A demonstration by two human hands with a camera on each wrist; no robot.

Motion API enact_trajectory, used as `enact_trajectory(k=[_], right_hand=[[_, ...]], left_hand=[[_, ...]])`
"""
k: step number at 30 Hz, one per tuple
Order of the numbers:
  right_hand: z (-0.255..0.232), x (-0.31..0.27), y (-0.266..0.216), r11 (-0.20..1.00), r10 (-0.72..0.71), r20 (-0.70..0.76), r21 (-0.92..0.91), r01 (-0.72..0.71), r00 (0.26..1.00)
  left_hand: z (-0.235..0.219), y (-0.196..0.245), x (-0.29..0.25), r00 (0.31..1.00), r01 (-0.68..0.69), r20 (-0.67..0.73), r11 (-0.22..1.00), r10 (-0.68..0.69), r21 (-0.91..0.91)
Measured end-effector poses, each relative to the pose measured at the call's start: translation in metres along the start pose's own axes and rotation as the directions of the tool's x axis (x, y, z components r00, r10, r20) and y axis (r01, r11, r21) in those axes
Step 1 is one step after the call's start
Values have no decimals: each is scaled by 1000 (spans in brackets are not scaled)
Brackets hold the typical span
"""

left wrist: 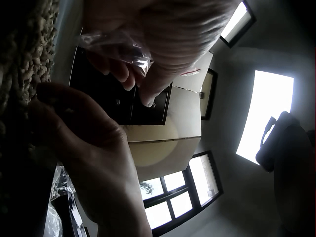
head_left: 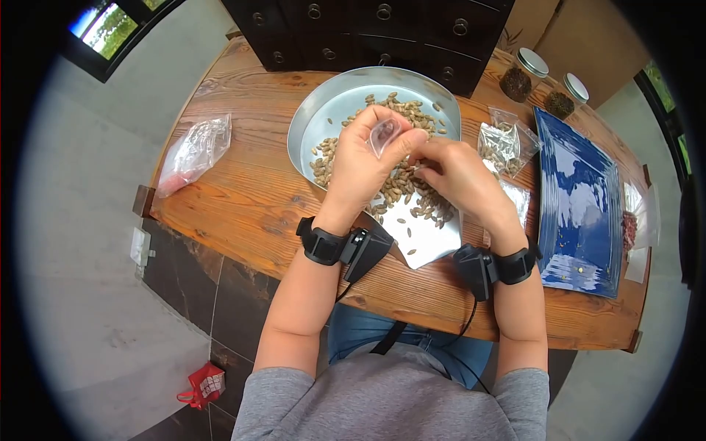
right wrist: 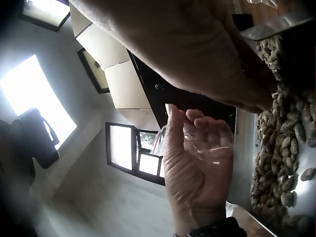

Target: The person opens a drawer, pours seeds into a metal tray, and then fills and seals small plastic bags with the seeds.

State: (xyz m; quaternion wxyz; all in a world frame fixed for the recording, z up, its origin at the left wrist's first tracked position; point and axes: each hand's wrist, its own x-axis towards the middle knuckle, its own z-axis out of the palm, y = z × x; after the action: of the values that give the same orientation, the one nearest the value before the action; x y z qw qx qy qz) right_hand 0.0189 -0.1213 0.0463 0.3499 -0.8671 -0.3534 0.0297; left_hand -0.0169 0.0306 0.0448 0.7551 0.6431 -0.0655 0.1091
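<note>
My left hand (head_left: pixel 357 165) is raised over a round metal pan (head_left: pixel 318 114), holding a small clear plastic bag (head_left: pixel 384 137) between thumb and curled fingers. The right wrist view shows the bag lying along that palm. Beside it, my right hand (head_left: pixel 471 184) reaches down with bent fingers, its fingertips right at the brown oval pods (right wrist: pixel 284 148) heaped in the pan. I cannot tell whether those fingertips pinch a pod. The pan narrows into a spout (head_left: pixel 430 246) toward me, with several pods lying on it.
Left of the pan lies a plastic bag with pink contents (head_left: pixel 193 158). Filled clear bags (head_left: pixel 507 143) and a blue rectangular tray (head_left: pixel 581 206) stand to the right. Behind are two lidded jars (head_left: pixel 523 76) and a dark drawer cabinet (head_left: pixel 368 33).
</note>
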Motion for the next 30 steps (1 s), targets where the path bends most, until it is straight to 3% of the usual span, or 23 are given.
enact_trajectory(k=[3, 5, 7, 9, 10, 14, 18, 20, 23, 30], right_hand=[[-24, 2, -6, 1000, 10, -19, -27, -11, 1000], [-42, 4, -11, 975, 123, -58, 195, -109, 991], [-57, 5, -20, 963, 58, -82, 266, -34, 995], [-65, 3, -32, 877, 76, -71, 479, -33, 995], [-64, 3, -35, 874, -6, -79, 485, 43, 997], [-60, 3, -38, 956, -82, 106, 289, 48, 991], [-50, 5, -32, 963, -175, 21, 214, 167, 984], [-55, 3, -36, 986, -58, 166, 165, 30, 984], [-55, 2, -33, 988, 41, 206, 138, -71, 978], [-56, 0, -33, 992, 54, 245, 93, -79, 968]], left_hand=[[-1, -5, 1, 999, -34, 23, 994, 32, 105], [0, -5, 1, 998, -48, 41, 988, 42, 150], [2, -4, -1, 991, -47, 131, 976, 19, 212], [3, -4, -1, 989, -14, 144, 972, -20, 235], [5, -4, -2, 986, 4, 159, 975, -40, 223], [7, -7, -2, 972, 42, 220, 984, -80, 174], [11, -4, -3, 960, 110, 243, 986, -137, 124], [12, -2, -3, 951, 108, 281, 990, -131, 95], [10, -7, -2, 938, 122, 314, 987, -148, 101], [14, -7, -3, 944, 68, 323, 998, -62, -6]])
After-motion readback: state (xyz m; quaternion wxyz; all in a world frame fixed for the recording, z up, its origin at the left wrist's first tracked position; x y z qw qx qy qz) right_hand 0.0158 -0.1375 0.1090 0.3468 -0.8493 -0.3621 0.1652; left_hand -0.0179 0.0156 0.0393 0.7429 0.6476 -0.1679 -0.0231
